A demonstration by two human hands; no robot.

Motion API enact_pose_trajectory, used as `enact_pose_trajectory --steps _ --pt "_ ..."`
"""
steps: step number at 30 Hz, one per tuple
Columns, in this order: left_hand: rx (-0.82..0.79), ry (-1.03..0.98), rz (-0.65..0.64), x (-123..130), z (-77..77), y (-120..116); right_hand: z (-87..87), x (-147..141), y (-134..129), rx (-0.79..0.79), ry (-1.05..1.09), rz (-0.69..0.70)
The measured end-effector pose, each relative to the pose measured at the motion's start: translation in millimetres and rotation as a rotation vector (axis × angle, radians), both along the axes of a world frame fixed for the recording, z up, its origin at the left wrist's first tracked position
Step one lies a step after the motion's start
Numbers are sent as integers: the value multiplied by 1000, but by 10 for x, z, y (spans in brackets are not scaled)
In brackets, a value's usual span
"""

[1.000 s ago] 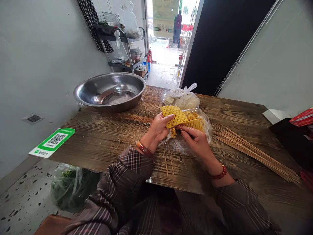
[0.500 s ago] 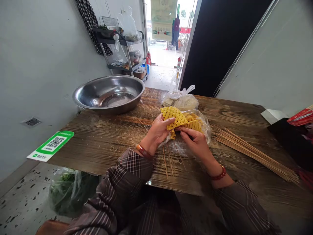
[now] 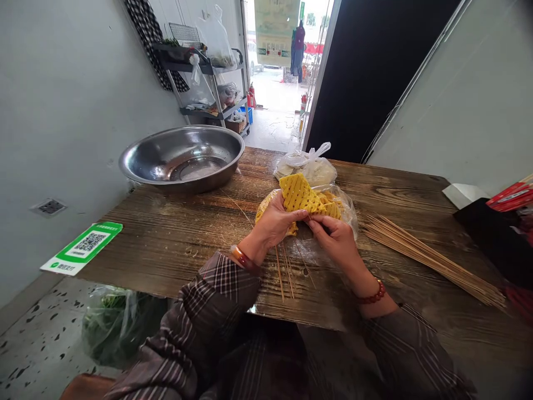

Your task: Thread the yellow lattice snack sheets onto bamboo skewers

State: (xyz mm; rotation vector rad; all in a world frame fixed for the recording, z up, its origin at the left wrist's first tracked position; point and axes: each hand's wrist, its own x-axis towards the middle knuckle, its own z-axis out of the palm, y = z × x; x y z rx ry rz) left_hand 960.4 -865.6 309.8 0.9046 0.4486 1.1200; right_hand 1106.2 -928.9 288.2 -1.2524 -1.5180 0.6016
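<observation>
Sheet of yellow food (image 3: 300,193) is pinched in our left hand (image 3: 273,224) over the table (image 3: 179,244), between its near and far edges; our right hand (image 3: 337,240) pinches a skewer (image 3: 309,217) beneath the sheet.

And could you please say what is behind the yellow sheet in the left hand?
Beyond the yellow sheet, a clear bag with more yellow pieces shows, and past it another plastic bag. What the sheet and left hand cover is hidden.
</observation>
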Motion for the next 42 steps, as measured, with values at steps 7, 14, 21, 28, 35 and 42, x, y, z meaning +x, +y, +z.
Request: enact_pose_trajectory --steps 7,14,21,28,35,42 --pt "66 79 17 11 -71 23 24 11 -3 27 -26 -14" --pt "73 121 2 22 -99 6 41 20 -13 17 -8 -19" --pt "78 146 17 38 -106 -12 -3 38 3 -33 48 -1" --pt "64 57 -8 31 -48 -13 15 48 -3 -8 60 34" --pt "41 30 -18 17 -13 -4 41 63 -13 40 46 64" --pt "36 61 -72 15 -20 -28 45 117 0 67 -18 70"
